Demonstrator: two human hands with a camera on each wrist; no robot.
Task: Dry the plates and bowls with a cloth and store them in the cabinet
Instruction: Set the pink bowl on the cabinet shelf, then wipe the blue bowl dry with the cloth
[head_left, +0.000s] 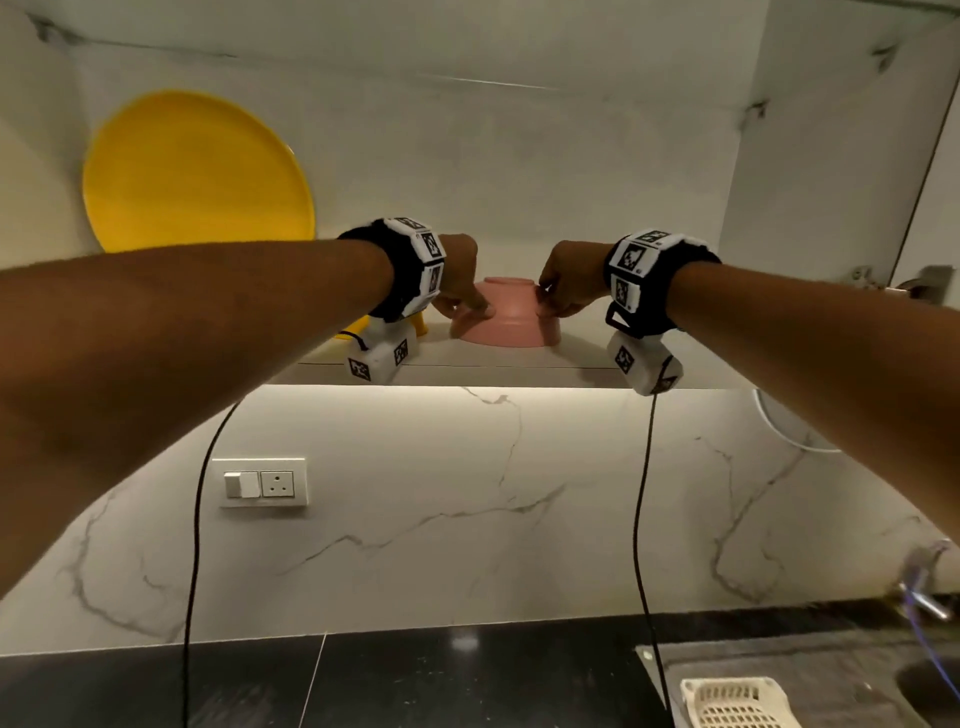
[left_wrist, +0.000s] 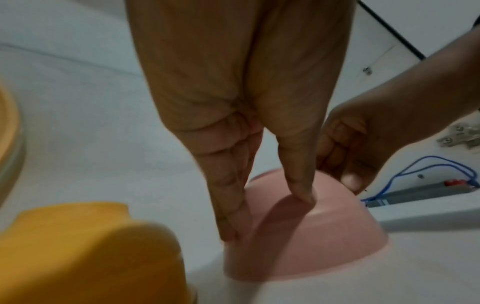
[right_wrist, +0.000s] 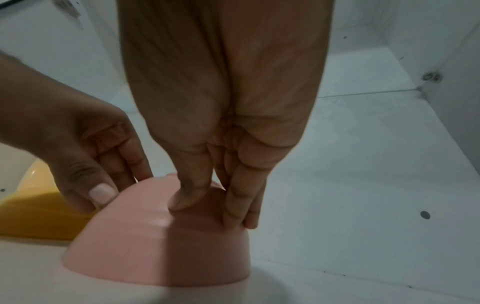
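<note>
Up in the cabinet, both sets of fingers pinch a pink bowl (head_left: 503, 314) that sits upside down on the shelf (head_left: 571, 358): the left hand (head_left: 460, 283) holds its left side and the right hand (head_left: 571, 283) holds its right side. Just left of it sits a yellow bowl (left_wrist: 85, 255), and a yellow plate (head_left: 197, 171) leans against the back wall.

bare forearms; black wrist bands (head_left: 402, 270) carrying white marker-printed blocks (black cables trailing).

Matt smooth pink plastic bowl (right_wrist: 155, 246), glossy yellow plate (head_left: 197, 171), veined polished marble wall (head_left: 467, 493)
</note>
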